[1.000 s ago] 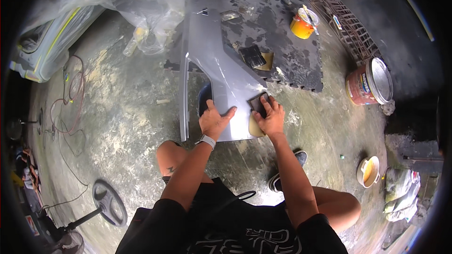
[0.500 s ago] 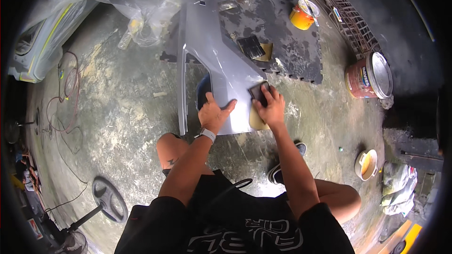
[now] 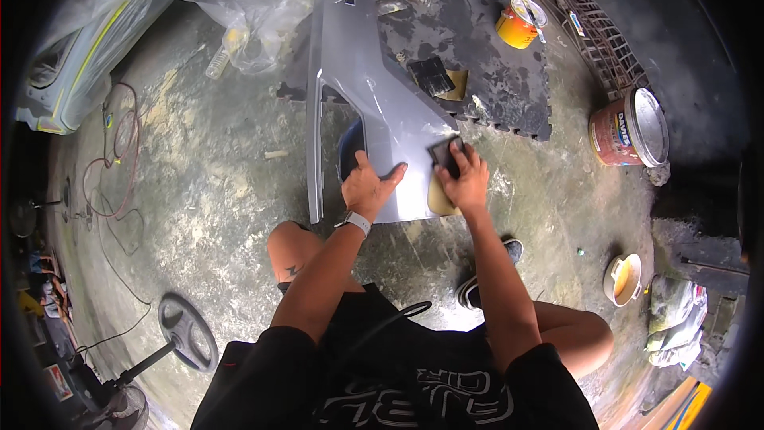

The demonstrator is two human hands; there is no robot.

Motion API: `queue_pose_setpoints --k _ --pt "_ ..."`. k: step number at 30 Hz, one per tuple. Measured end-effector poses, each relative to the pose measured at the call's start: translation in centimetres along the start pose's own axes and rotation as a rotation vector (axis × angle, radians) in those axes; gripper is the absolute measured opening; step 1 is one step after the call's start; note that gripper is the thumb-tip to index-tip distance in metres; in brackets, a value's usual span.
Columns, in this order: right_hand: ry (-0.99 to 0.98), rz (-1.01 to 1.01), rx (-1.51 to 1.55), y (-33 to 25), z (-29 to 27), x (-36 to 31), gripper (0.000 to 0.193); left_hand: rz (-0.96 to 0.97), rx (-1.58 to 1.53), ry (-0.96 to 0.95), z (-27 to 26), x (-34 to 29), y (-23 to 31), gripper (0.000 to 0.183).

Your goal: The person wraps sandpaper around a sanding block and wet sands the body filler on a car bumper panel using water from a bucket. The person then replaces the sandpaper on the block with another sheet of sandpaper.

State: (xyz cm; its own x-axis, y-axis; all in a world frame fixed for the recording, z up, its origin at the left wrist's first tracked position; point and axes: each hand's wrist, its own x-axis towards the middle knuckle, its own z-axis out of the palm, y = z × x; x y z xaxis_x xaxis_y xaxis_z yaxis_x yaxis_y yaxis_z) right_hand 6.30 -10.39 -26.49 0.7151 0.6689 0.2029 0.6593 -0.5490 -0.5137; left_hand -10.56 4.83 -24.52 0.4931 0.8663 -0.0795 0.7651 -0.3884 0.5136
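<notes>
In the head view, the grey panel [image 3: 390, 123] lies ahead of the person, its long axis running away from them and its far end leaning a little left. Both hands are at its near end. The right hand [image 3: 466, 181] grasps a dark block [image 3: 446, 159] against the panel's right edge, fingers spread over the top; a tan sheet [image 3: 440, 201] shows just below the block, by the panel's near right corner. The left hand [image 3: 371, 191] rests at the panel's curved left edge, thumb spread on its face; its other fingers are mostly hidden, so I cannot tell whether they clasp the rim. Of the two, the right hand is nearer that corner, and the left hand is the one sharing the panel's near face with the block.

Beyond the panel's right side is a dark mat [image 3: 509, 95], bearing a black pad [image 3: 430, 77] and a yellow-orange can [image 3: 517, 25]. A reddish bucket [image 3: 613, 138] stands well to the panel's right. Clear plastic sheeting [image 3: 267, 8] hangs left of its far end, and a dark rounded thing [image 3: 348, 155] shows in its left cut-out, close to the left hand.
</notes>
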Motion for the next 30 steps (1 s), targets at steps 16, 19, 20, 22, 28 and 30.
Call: queue_pose_setpoints --k 16,19,20,22,28,30 --pt "-0.029 0.028 -0.013 -0.2 -0.1 0.2 0.064 -0.001 0.018 0.008 0.2 -0.1 -0.1 0.082" --pt "-0.002 -0.035 -0.045 -0.1 -0.1 -3.0 0.066 -0.049 0.001 -0.057 -0.2 -0.2 -0.3 0.083" --pt "0.009 -0.081 -0.037 -0.2 -0.2 -5.1 0.067 -0.053 0.005 -0.056 -0.3 -0.1 -0.5 0.083" --pt "-0.035 -0.085 -0.027 -0.1 -1.3 -9.2 0.068 -0.038 0.005 -0.027 -0.1 -0.2 -0.4 0.084" --pt "0.074 -0.063 0.012 0.1 -0.2 -5.2 0.067 -0.043 -0.004 -0.044 -0.4 0.2 0.5 0.084" --pt "0.018 0.004 -0.028 -0.2 0.0 -1.4 0.064 -0.035 0.006 -0.015 0.0 0.3 0.1 0.083"
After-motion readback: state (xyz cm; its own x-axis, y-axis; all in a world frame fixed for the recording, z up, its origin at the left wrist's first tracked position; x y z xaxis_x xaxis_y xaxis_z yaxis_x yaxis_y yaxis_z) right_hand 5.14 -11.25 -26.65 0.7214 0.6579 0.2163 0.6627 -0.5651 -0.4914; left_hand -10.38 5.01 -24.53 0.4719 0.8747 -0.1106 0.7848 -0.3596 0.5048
